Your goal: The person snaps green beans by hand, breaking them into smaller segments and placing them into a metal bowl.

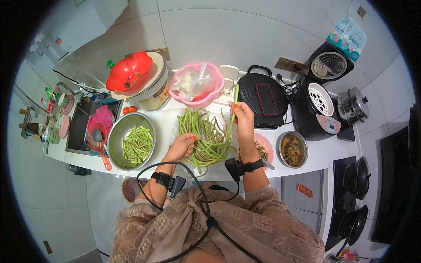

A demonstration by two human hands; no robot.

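A tangled heap of long green yardlong beans (207, 141) lies on a clear plastic bag (176, 128) on the white counter. My right hand (242, 118) pinches one long bean (235, 95) near its upper end, lifted at the heap's right side. At the left edge of the heap, my left hand (183, 145) has its fingers curled close to the beans; whether it grips one is hard to see. To the left stands a steel bowl (113, 141) of short cut bean pieces (138, 144).
A pink basin (219, 90) holding plastic bags stands behind the heap. At right are a black electric griddle (260, 79), a rice cooker (304, 111), a pink bowl (270, 148) and a steel bowl of food (293, 149). Two tomatoes (132, 109) and a sink (77, 131) are leftward.
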